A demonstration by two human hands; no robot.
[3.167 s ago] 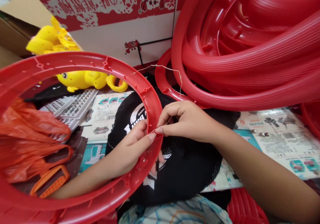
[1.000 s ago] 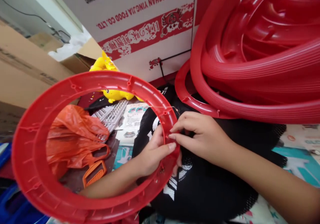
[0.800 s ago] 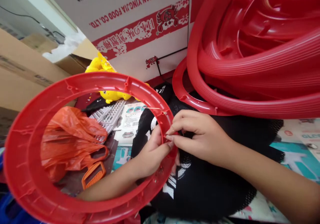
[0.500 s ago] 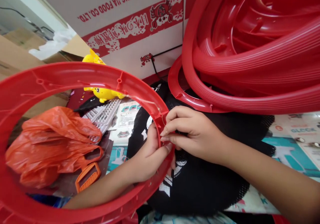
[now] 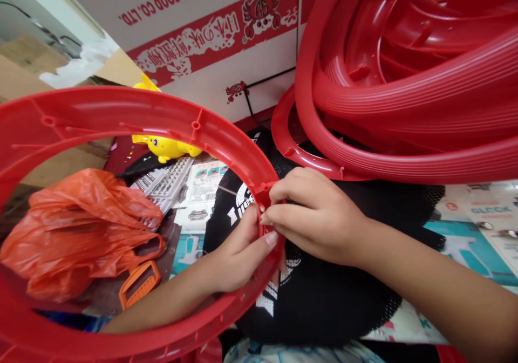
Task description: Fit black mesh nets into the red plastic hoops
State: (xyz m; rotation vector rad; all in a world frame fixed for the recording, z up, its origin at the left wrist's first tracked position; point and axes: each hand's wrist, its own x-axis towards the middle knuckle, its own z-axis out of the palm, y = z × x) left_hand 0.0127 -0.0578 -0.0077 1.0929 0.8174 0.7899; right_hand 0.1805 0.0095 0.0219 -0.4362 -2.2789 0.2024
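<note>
One red ring is held above black cloth, left of stacked red rings. The left hand grips it, thumb over the rim; the right hand pinches narrowly just beside, on what I cannot tell.

One red plastic ring, glossy, channelled and ribbed, was held tilted, left edge out of view, one thin pale string showed within its opening near the right rim.

Orange plastic bag slumps just beside an orange handle. Yellow toy sits before a carton, lettering upside down.
</note>
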